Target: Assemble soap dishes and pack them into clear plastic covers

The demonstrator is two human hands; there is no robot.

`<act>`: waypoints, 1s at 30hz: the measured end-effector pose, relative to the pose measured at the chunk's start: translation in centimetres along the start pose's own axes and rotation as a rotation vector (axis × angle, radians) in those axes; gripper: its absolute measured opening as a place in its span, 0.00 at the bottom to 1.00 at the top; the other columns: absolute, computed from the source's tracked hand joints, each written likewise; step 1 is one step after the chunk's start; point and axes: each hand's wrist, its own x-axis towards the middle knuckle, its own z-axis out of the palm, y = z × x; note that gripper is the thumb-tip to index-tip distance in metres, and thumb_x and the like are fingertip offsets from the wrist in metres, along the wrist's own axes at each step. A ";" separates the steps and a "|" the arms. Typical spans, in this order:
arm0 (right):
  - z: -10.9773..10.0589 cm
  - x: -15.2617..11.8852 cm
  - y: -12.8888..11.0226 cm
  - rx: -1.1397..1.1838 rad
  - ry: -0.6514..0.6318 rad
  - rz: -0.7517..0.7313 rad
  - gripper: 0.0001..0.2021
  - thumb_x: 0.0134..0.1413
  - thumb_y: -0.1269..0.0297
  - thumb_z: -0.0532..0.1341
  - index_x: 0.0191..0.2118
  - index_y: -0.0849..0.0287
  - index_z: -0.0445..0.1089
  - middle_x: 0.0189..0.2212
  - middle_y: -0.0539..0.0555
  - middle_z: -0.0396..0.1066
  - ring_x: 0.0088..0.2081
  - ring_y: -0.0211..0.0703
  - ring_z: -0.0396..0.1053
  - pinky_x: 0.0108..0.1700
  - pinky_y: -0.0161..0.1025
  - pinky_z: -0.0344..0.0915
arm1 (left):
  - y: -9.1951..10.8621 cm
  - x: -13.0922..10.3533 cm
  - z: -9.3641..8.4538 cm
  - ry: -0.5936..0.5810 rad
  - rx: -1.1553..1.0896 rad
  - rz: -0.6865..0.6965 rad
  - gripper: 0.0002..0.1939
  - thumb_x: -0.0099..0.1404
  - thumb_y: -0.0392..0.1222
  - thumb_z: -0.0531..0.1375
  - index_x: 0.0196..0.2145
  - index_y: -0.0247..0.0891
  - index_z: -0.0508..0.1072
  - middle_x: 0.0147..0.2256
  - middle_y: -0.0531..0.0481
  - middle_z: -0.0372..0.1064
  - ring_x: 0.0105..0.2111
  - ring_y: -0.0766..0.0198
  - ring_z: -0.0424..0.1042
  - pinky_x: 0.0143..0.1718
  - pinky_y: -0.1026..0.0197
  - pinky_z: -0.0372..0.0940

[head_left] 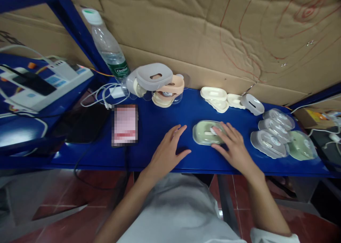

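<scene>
Shows the green case [204,133] lying flat on the blue tabletop [154,129], near the front edge, with a clear cover over a green body. Taking that case as dial centre, record as follows.

At three o'clock, touches the right end of the cover with the fingertips of the right hand [230,142], spread wide and palm down, without gripping. Between eight and nine, holds nothing in the left hand [169,147], opened wide with thumb well apart from fingers; cannot tell of contact with the tabletop.

At twelve to one, see cream trays [214,94], partly overlapping. At two, see a grey cover [252,104] with a slot, tilted against the last tray. At three, beyond the right hand, find overlapping clear cases [270,142] and, just beside, a second green case [303,147]. Between ten and eleven, find piled grey and peach cases [157,74]. At ten, note an upright bottle [113,55] with green label. At nine, past the left hand, note a lit phone [124,125], with screen blurred.
</scene>
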 end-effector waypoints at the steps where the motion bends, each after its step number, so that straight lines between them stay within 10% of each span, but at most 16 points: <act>1: -0.7 -0.3 1.2 -0.039 0.006 0.051 0.32 0.73 0.48 0.58 0.77 0.42 0.54 0.77 0.58 0.53 0.77 0.66 0.48 0.72 0.71 0.54 | 0.1 0.0 0.0 0.000 0.006 -0.002 0.43 0.71 0.44 0.68 0.75 0.53 0.51 0.71 0.39 0.58 0.72 0.46 0.61 0.69 0.39 0.64; 7: -2.8 2.5 2.7 -0.045 0.163 0.159 0.31 0.74 0.47 0.55 0.75 0.51 0.58 0.74 0.62 0.60 0.75 0.64 0.56 0.70 0.66 0.57 | 0.1 0.1 0.0 -0.004 0.061 0.005 0.36 0.75 0.44 0.63 0.74 0.51 0.55 0.70 0.40 0.60 0.70 0.46 0.63 0.68 0.39 0.66; 12: 0.7 7.4 -0.2 -0.071 0.079 0.016 0.24 0.76 0.52 0.53 0.67 0.56 0.71 0.67 0.62 0.70 0.68 0.59 0.67 0.70 0.61 0.58 | 0.1 0.0 -0.1 -0.013 0.078 0.022 0.32 0.75 0.44 0.62 0.73 0.49 0.58 0.70 0.40 0.61 0.69 0.47 0.64 0.68 0.40 0.66; 21: 2.9 10.8 3.1 -0.340 0.012 0.211 0.26 0.75 0.56 0.54 0.66 0.74 0.66 0.61 0.77 0.72 0.63 0.68 0.70 0.71 0.67 0.50 | 0.2 0.2 -0.1 -0.021 0.105 0.033 0.30 0.76 0.46 0.61 0.71 0.47 0.61 0.69 0.39 0.62 0.68 0.45 0.66 0.67 0.38 0.66; 30: 2.0 9.4 1.0 0.249 -0.075 -0.190 0.10 0.70 0.64 0.61 0.52 0.55 0.75 0.51 0.57 0.81 0.53 0.52 0.78 0.63 0.54 0.65 | 0.1 0.1 0.3 0.077 0.171 0.076 0.29 0.77 0.44 0.59 0.72 0.43 0.59 0.71 0.36 0.58 0.71 0.44 0.61 0.70 0.38 0.63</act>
